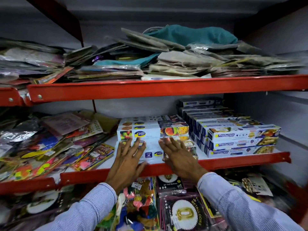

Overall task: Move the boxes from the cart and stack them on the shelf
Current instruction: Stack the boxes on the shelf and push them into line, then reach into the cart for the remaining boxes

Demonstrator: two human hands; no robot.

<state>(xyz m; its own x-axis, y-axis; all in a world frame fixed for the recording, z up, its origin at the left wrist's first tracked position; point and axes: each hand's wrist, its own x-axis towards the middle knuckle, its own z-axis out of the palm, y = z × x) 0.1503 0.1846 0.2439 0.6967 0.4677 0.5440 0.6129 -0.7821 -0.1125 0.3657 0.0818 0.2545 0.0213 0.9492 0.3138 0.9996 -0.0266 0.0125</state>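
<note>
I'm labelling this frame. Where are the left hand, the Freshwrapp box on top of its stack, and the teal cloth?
left hand (127, 160): head view, back of hand.
Freshwrapp box (244, 133): head view, front face.
teal cloth (191, 35): head view, top fold.

the single head-worn camera looked forward and slightly down, close to the red metal shelf (166, 88), its wide lens bending the shelf edges. both striped sleeves entered from the bottom edge, nearest the lens.
</note>
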